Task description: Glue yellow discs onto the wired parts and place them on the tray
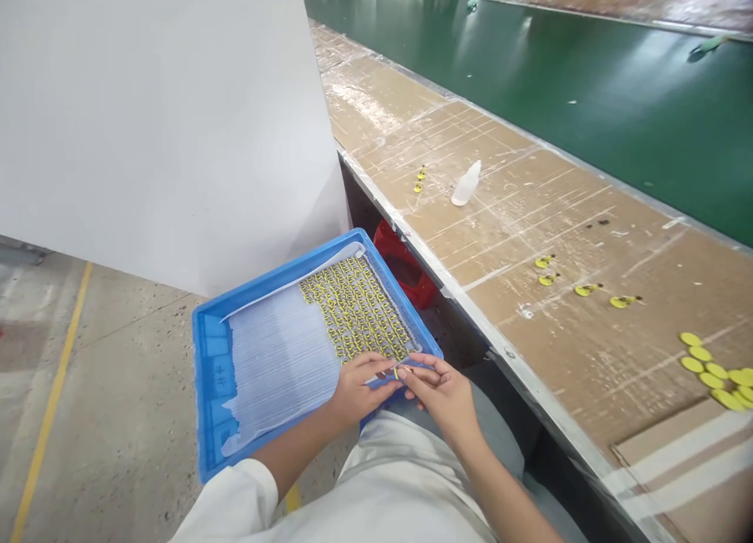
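Observation:
A blue plastic tray rests on my lap, lined with white sheets and a sheet of small yellow-and-black stickers. My left hand lies on the near edge of the sheets, fingers curled and pinching at the sticker sheet's corner. My right hand meets it from the right, thumb and forefinger pinched on one small yellow sticker between the two hands.
A cardboard-covered workbench runs along my right, with a small white squeeze bottle, scattered yellow tags and a pile of yellow discs. Beyond lies a green conveyor belt. A white panel stands left; a red object sits under the bench.

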Available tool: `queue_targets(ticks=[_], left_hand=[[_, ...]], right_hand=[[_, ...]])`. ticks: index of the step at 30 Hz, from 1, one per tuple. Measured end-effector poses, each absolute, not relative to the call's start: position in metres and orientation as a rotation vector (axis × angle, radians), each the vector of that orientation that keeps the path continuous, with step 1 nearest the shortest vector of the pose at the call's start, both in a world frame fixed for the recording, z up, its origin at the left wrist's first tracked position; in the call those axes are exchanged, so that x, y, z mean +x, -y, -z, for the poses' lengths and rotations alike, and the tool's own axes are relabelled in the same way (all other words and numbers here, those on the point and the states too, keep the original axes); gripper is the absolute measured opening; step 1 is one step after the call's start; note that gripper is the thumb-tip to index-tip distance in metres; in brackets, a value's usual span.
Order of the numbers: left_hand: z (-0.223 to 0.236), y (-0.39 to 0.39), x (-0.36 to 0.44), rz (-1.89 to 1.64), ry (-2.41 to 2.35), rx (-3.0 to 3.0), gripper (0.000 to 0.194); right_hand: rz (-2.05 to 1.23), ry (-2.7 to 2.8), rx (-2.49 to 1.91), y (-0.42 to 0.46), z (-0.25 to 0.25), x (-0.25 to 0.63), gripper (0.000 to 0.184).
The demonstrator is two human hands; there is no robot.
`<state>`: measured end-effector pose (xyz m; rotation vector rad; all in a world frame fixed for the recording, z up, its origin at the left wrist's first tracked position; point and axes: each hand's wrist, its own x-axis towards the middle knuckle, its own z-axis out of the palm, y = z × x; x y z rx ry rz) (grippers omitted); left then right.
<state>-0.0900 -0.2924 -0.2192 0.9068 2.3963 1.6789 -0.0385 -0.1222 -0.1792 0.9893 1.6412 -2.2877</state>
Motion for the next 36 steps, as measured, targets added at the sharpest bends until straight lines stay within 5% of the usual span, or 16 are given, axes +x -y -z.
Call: queue_targets(ticks=[13,24,36], left_hand=[[0.216,0.299,-0.088,-1.674,-2.504,0.757,0.021],[0.3,0.405,-0.2,-1.188,-2.872,-0.362,0.025],[0.335,0.427,-0.25,-0.866,-2.77,-0.424,0.031]], right_hand=[[2.297,-1.62,0.913,0.133,0.185,-0.047,0.069],[2.239,-1.863,1.104,0.081,0.196,-0.008,0.064],[2.238,-1.819,1.135,0.076,0.201,0.003,0.064]])
